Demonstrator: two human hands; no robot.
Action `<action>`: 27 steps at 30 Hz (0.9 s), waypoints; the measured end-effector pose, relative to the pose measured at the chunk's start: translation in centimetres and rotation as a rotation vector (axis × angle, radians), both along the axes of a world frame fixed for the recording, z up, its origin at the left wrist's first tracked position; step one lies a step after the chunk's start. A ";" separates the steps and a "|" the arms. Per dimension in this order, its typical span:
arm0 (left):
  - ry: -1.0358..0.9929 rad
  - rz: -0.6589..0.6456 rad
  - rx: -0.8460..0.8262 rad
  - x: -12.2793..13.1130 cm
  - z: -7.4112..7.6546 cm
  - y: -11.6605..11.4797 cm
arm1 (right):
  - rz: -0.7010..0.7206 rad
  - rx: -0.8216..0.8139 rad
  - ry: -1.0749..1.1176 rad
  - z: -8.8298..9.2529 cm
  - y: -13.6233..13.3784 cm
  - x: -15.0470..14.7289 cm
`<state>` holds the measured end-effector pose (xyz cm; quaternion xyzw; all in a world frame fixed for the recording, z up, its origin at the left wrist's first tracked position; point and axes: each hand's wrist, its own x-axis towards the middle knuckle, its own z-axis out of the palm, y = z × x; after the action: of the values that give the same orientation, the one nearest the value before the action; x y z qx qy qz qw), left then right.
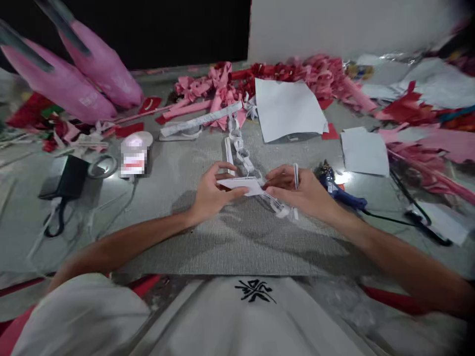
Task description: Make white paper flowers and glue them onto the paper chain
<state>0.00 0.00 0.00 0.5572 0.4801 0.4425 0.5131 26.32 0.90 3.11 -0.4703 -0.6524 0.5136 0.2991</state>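
Note:
My left hand [215, 190] pinches a folded piece of white paper [241, 185] between thumb and fingers, above the grey tabletop. From the other side, my right hand [302, 190] has its curled thumb and fingers at the paper's right end; the exact contact there is hard to see. A thin white band [296, 176] circles one finger of that hand. A chain of white paper loops [237, 141] runs from behind the folded paper, passes under it, and shows again below my right hand. Beside my left fingers lies a narrow white strip [229, 153].
A blue glue gun [345, 198] with a black cord lies to the right. White sheets [291, 109] and crumpled pink paper [218, 84] cover the back. At left are a black adapter [64, 177], a tape roll [102, 166] and two long pink objects [100, 64].

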 end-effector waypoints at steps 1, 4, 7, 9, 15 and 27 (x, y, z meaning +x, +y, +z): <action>-0.053 0.016 -0.022 0.2 -0.3 0.2 | 0.012 -0.052 -0.002 -0.1 0.0 -0.1; -0.189 0.049 -0.073 0.7 -1.2 0.6 | -0.004 -0.070 0.004 -0.8 -0.1 -0.5; -0.291 0.059 -0.102 1.1 -1.6 0.9 | -0.096 0.122 0.031 -1.7 -0.3 -0.6; -0.299 0.054 -0.083 1.2 -1.6 0.9 | -0.211 0.444 -0.068 -2.0 -0.6 -0.7; -0.198 0.071 -0.027 1.1 -0.8 0.6 | -0.028 0.747 -0.287 -0.3 -2.6 -1.9; -0.188 -0.067 -0.030 1.0 -0.9 0.2 | 0.109 0.007 -0.043 -2.3 -1.9 -4.3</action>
<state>1.02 0.18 -0.94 0.5209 0.4176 0.4682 0.5789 21.98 -1.04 0.80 -0.4437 -0.6854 0.5164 0.2582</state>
